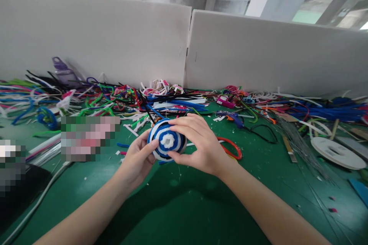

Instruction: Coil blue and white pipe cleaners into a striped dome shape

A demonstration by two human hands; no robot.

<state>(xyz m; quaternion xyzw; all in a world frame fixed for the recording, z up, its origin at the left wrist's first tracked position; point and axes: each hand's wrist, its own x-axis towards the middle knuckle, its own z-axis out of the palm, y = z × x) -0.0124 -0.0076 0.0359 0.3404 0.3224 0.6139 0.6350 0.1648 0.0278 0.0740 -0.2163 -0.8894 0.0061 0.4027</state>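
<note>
Above the green table, a round coil of blue, white and black pipe cleaners [172, 138] is held between both hands, with a small white ring at its centre facing me. My left hand [140, 153] grips its left side, thumb on the front face. From the right, my right hand [198, 143] is closed over the top and right edge, thumb at the lower front. Loose blue and black ends stick out at the coil's upper left. The coil's back and some fingertips are hidden.
Heaps of coloured pipe cleaners [178, 103] line the back beneath a pale partition [100, 38]. A purple bottle [66, 72] stands back left. A blue glue gun [234, 118], a white spool [337, 153] and a blade tool [289, 148] lie rightward. A white cable [37, 204] runs along the left.
</note>
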